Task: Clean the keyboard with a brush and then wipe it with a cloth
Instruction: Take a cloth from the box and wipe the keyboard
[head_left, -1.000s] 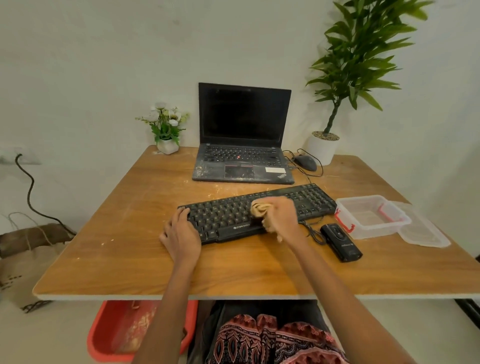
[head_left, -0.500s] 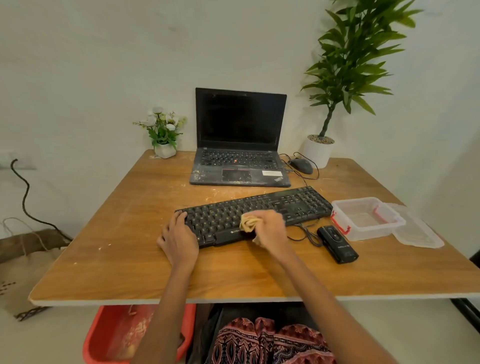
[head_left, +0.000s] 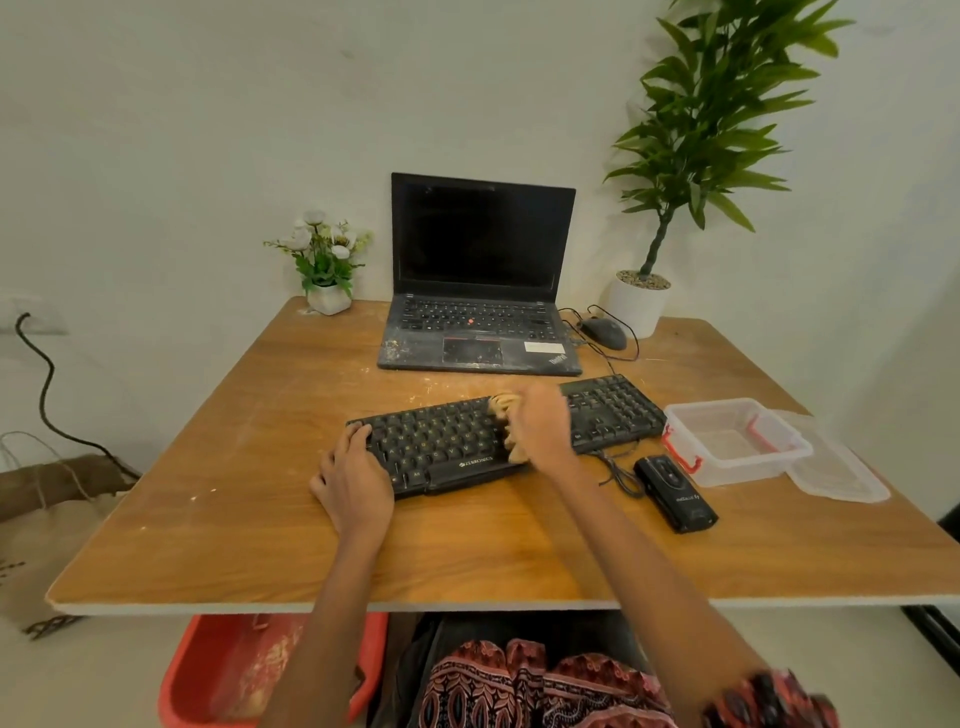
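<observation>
Yellowish cloth (head_left: 506, 410) bunched in the right hand (head_left: 540, 423) rubs mid-keyboard (head_left: 447, 441) on the wooden table (head_left: 260, 519) while the left hand (head_left: 353, 480) lies flat, fingers straight, pinning its left end; a hard stroke could skid the board or snag its cable (head_left: 615, 470).

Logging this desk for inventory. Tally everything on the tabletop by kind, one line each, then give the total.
Computing gear: 4 (laptop, keyboard, mouse, black handheld device)
Potted plants: 2 (flower pot, tall leafy plant)
Plastic storage: 2 (clear container, its lid)
Cloths: 1 (cloth, gripped by the right hand)
Total: 9
</observation>
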